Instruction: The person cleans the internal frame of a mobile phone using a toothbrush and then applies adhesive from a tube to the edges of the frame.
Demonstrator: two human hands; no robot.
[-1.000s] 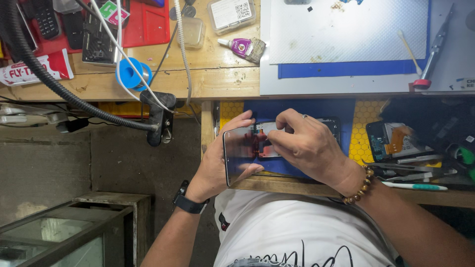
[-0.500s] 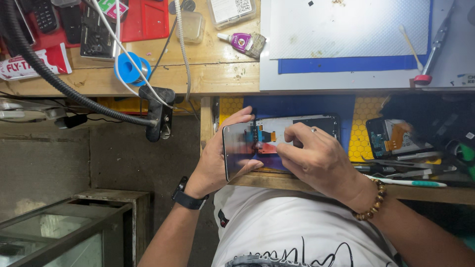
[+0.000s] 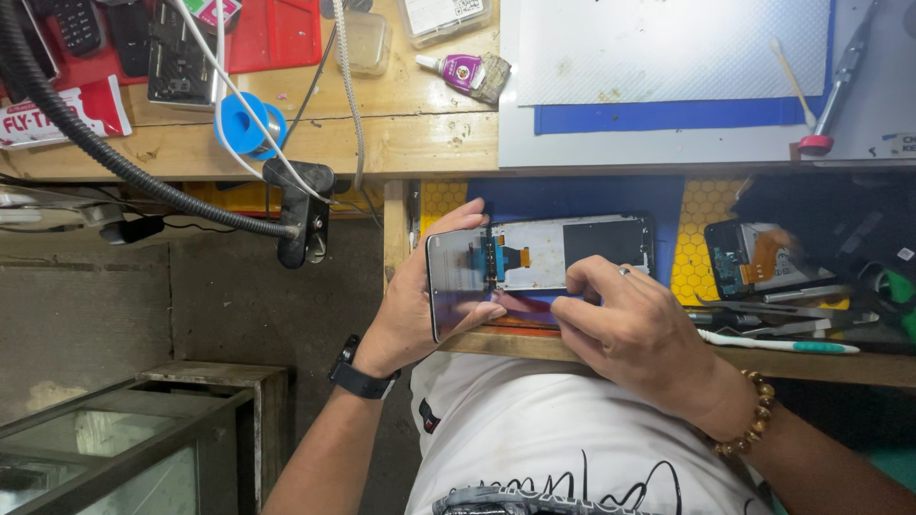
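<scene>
As before, the right hand [image 3: 634,329] now uncovers the phone screen [image 3: 539,267].

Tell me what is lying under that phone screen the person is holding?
Under the phone screen a blue mat and a yellow honeycomb mat show. The left hand grips its end; the right hand covers its lower edge, hiding what lies below there.

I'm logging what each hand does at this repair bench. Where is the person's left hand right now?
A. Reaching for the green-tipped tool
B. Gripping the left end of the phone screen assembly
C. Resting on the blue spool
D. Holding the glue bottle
B: the left hand wraps around the left end of the phone screen assembly, while the right hand presses at its lower edge.
</scene>
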